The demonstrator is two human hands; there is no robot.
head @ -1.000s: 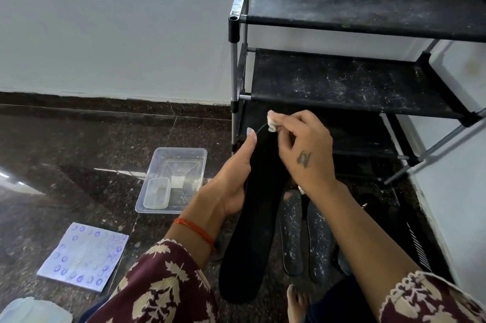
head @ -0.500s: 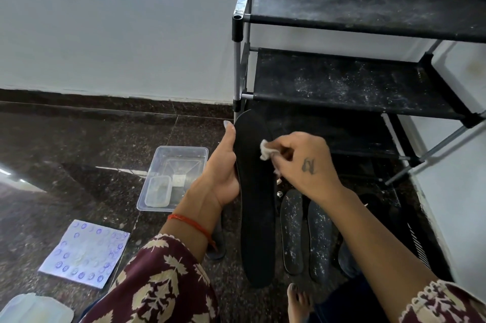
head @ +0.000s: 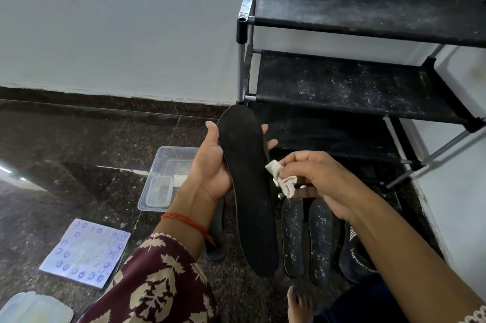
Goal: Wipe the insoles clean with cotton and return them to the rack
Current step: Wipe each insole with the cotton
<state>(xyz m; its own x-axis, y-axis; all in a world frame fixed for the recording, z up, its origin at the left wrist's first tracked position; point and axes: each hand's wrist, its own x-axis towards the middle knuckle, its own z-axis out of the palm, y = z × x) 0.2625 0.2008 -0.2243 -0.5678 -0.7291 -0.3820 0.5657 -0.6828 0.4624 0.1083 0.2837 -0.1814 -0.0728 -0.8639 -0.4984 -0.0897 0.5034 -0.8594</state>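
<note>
Insole first: I see a long black one held upright in front of the rack, its toe end up near the rack's lowest shelf and its heel hanging low above the floor. My left hand grips it from the left side, thumb along the near edge and fingertips showing past the far edge. My right hand pinches a crumpled wad of white cotton between thumb and fingers, and the cotton touches the right edge of the insole about midway down its length. Below the rack, on the floor, two more black insoles lie side by side, both flecked with pale dust, just right of the one I hold. A dark shoe sits to their right, partly hidden by my right forearm. The rack's upper two shelves are black and dusty as well. Left of the rack, a clear plastic tub rests on the floor with a smaller clear container inside it. Further left and nearer to me lies a white sheet printed with blue marks. A red thread circles my left wrist.
</note>
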